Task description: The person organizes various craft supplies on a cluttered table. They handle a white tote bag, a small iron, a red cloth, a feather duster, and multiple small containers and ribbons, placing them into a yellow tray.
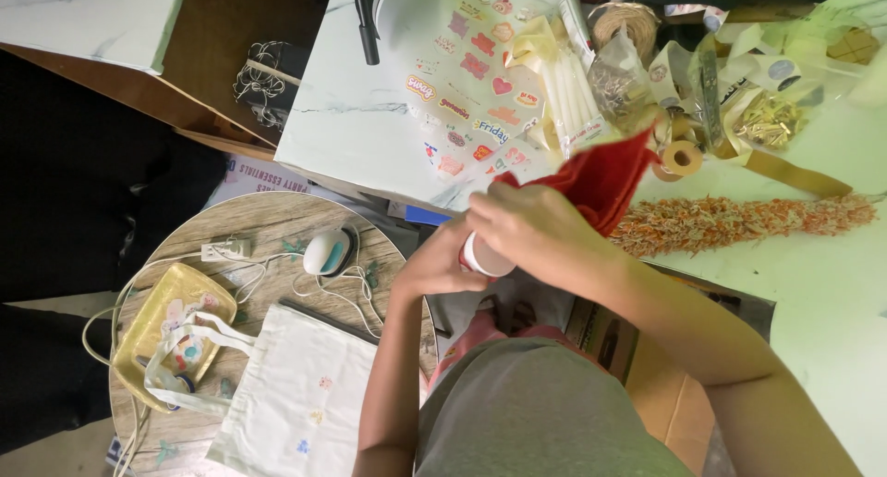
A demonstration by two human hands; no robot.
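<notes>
Both my hands meet near the table's front edge. My left hand (436, 263) cups a white round cup-like thing with a red band (484, 257) from the left. My right hand (531, 228) lies over it and pinches a red felt cloth (601, 180), which sticks up and to the right, blurred at its tip. Most of the white thing is hidden under my fingers.
A clear sticker sheet (471, 80) lies on the pale marble table (370, 126), with white candles (568, 94), twine, tape rolls (682, 156) and an orange dried sprig (739, 220). Lower left, a round wooden table (277, 218) holds a tote bag (300, 394), yellow tray (157, 325) and cables.
</notes>
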